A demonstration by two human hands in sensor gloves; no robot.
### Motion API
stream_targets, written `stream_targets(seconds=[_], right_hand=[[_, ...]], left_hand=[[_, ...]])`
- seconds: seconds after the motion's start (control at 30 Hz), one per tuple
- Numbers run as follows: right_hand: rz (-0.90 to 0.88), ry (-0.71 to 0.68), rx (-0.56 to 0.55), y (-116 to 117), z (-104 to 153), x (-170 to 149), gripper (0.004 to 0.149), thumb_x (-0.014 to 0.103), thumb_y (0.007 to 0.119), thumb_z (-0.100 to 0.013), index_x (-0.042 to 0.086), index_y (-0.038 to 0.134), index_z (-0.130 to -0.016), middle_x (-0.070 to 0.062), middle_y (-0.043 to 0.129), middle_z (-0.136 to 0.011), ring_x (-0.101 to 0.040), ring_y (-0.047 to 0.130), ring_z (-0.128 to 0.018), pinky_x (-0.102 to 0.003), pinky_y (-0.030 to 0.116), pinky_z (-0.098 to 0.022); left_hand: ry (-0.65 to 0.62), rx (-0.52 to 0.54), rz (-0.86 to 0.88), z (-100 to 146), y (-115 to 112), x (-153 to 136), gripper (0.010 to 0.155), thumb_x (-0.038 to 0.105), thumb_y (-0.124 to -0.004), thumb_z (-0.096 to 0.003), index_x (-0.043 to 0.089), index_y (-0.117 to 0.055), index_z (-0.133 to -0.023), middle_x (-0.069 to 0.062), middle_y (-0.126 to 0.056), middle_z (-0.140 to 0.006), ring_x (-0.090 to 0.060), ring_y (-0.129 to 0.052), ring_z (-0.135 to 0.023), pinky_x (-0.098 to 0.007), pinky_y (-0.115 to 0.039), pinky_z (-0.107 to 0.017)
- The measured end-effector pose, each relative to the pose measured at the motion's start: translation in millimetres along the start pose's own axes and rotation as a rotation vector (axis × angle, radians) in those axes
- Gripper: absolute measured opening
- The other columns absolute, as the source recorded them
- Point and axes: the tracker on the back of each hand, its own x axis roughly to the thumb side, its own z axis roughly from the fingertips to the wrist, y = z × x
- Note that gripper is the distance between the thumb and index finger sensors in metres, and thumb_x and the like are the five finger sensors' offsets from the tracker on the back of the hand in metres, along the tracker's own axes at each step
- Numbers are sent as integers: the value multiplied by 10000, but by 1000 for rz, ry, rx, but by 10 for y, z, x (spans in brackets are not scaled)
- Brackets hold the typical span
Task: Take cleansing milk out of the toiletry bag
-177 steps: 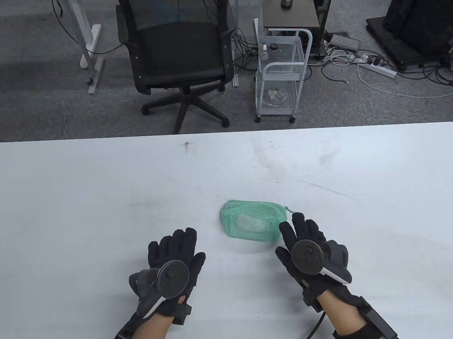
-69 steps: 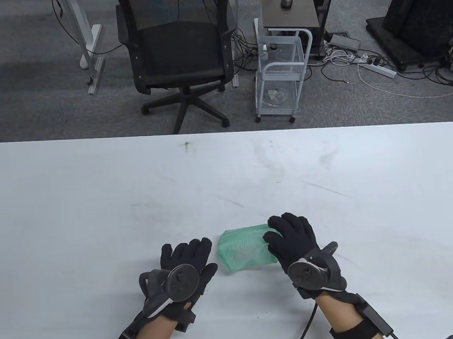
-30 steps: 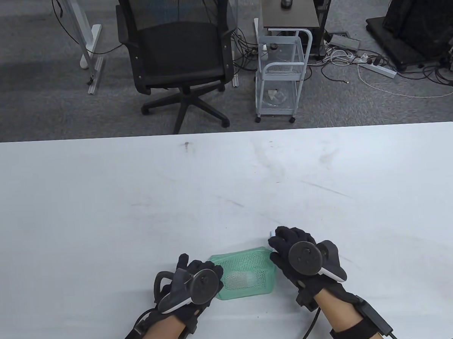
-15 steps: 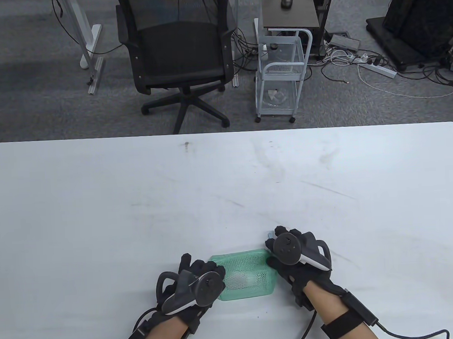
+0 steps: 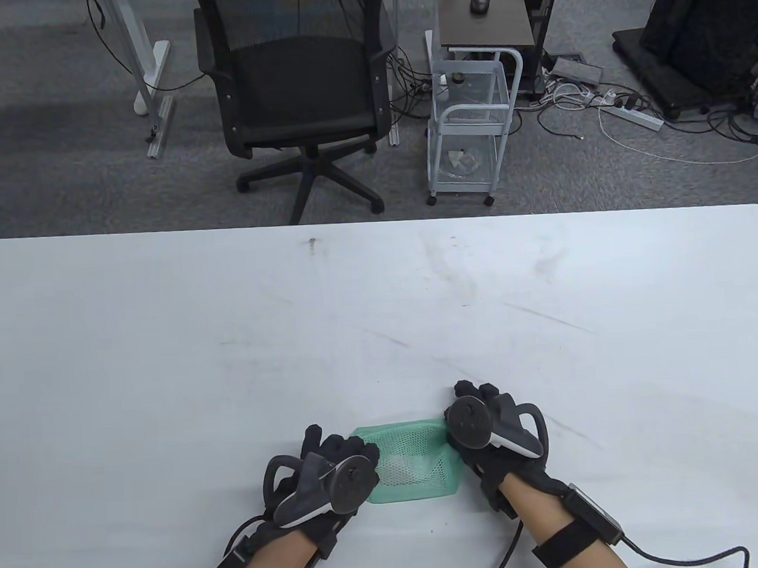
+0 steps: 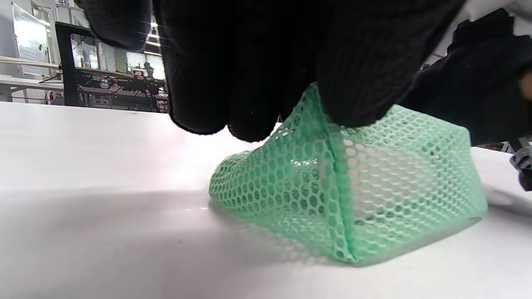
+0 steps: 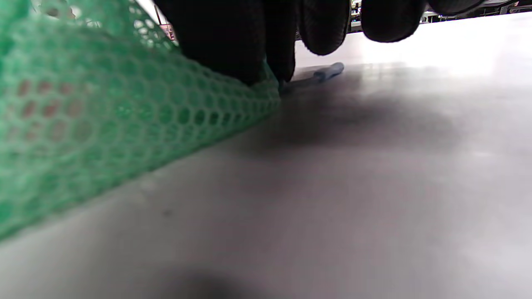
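Note:
A green mesh toiletry bag (image 5: 417, 461) lies near the table's front edge, with a pale item (image 5: 409, 468) inside it showing through the mesh. My left hand (image 5: 353, 458) pinches the bag's left end; the left wrist view shows its fingers (image 6: 249, 83) gripping the mesh (image 6: 353, 187) at the top seam. My right hand (image 5: 462, 419) grips the bag's right end; in the right wrist view its fingers (image 7: 232, 45) press on the mesh (image 7: 104, 116) near the corner. A small blue zipper pull (image 7: 328, 71) lies on the table beyond them.
The white table (image 5: 379, 296) stretches far ahead and to both sides. A black office chair (image 5: 299, 91) and a white wire cart (image 5: 472, 127) stand on the floor beyond the far edge.
The right hand drew the bag toward the front edge, then the left hand took its left end. In the last half second the right hand rolled slightly left at the bag's right corner.

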Motion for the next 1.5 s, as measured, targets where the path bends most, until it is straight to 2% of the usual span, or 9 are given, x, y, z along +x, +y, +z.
stream_targets(seconds=[0.23, 0.37, 0.67, 0.87, 1.17, 1.37, 1.5], right_hand=[[-6, -5, -5, 1, 1, -10, 411, 224, 916, -520, 14, 881, -871, -312, 602, -1152, -713, 578, -930, -772, 513, -643], [-29, -16, -48, -43, 23, -18, 402, 228, 917, -519, 19, 889, -861, -311, 604, -1150, -708, 583, -932, -770, 514, -644], [-87, -86, -207, -272, 155, 25, 403, 231, 918, -514, 12, 889, -852, -322, 622, -1134, -696, 597, -929, -766, 526, -643], [-116, -174, -385, -461, 337, 102, 403, 235, 926, -507, 15, 894, -843, -312, 649, -1122, -686, 623, -924, -762, 539, -641], [-69, -330, -599, -614, 609, 271, 400, 253, 926, -504, 49, 893, -847, -300, 661, -1116, -667, 647, -921, -754, 552, -643], [-12, -432, -644, -626, 711, 384, 393, 263, 923, -504, 89, 891, -855, -285, 665, -1117, -657, 646, -928, -749, 549, -651], [21, -466, -660, -627, 749, 437, 391, 265, 921, -505, 98, 889, -857, -281, 664, -1119, -653, 643, -931, -748, 550, -653]], left_hand=[[10, 13, 17, -4, 8, -24, 519, 444, -910, -469, 243, -887, -947, -74, -949, -1005, -405, -955, -890, -671, -581, -737], [23, 32, 25, -2, 29, -57, 549, 468, -894, -472, 251, -857, -975, -81, -928, -1026, -415, -938, -902, -671, -576, -739], [80, 115, 82, 29, 146, -187, 610, 497, -870, -477, 271, -777, -1036, -112, -899, -1050, -423, -923, -914, -673, -569, -739], [130, 154, 106, 45, 204, -316, 648, 505, -872, -475, 266, -733, -1062, -111, -878, -1067, -428, -909, -925, -673, -566, -739], [160, 124, 147, 13, 187, -423, 720, 525, -886, -463, 269, -666, -1099, -113, -831, -1106, -437, -877, -954, -683, -549, -743], [145, 74, 165, -23, 144, -430, 778, 530, -914, -445, 284, -616, -1120, -113, -798, -1132, -439, -851, -980, -694, -527, -748], [117, 34, 199, -41, 121, -421, 753, 511, -925, -445, 283, -648, -1107, -111, -818, -1119, -433, -862, -975, -696, -529, -747]])
